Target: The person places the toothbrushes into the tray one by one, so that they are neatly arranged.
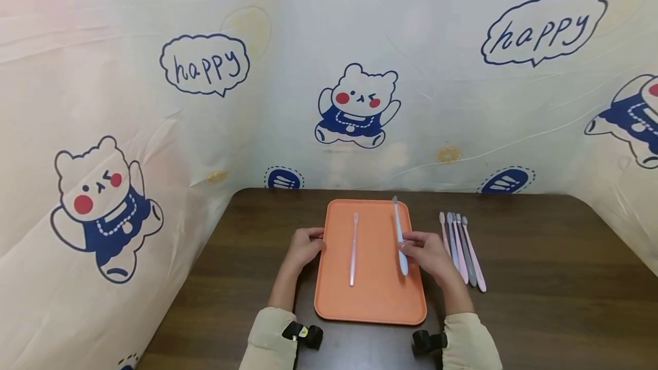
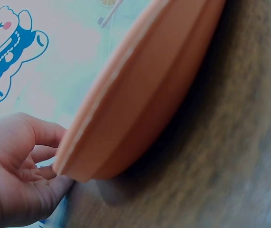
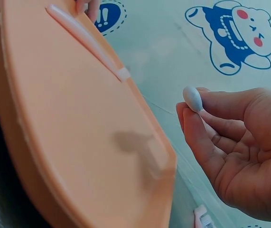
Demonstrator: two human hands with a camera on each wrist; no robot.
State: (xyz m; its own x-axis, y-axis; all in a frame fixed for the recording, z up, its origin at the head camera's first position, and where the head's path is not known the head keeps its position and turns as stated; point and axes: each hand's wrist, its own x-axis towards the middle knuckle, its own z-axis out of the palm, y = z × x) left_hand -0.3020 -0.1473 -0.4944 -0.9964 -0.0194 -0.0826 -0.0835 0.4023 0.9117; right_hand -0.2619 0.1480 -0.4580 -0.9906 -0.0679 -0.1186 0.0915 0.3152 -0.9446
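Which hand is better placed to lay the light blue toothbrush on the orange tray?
The right hand, I'd say: it pinches the light blue toothbrush over the orange tray, while the left hand grips the tray's left edge.

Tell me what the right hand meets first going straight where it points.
Likely the pale pink toothbrush lying on the orange tray; height is unclear, so the right hand may pass above it.

Cream sleeves (image 1: pixel 269 338) — perhaps padded; black wrist cameras (image 1: pixel 311 337)
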